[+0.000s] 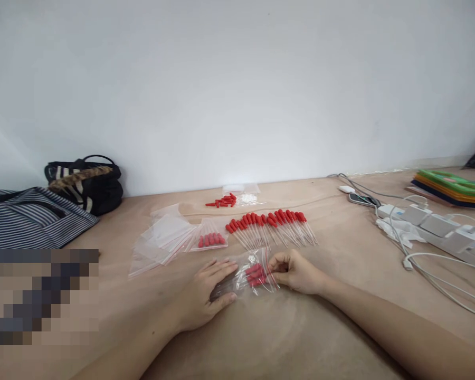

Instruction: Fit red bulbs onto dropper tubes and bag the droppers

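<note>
A clear zip bag (242, 281) with a red-lined opening lies in front of me. Several red-bulbed droppers (256, 274) are inside it, their bulbs towards the opening. My left hand (211, 287) rests over the bag's closed end, fingers spread and lying flat. At the red-lined edge, my right hand (293, 270) has its thumb and fingers pinched on the bag. Just beyond, a row of loose droppers (271, 227) lies with red bulbs pointing away from me. A filled zip bag (210, 239) with several red bulbs showing sits left of that row.
Flat zip bags (164, 237) are fanned out at left. Loose red bulbs (224, 201) and clear thin tubes (250, 199) lie near the wall. Striped fabric (35, 216) and a black bag (103, 190) stand at left. Chargers (439, 224), cables and stacked coloured frames (455, 184) occupy the right.
</note>
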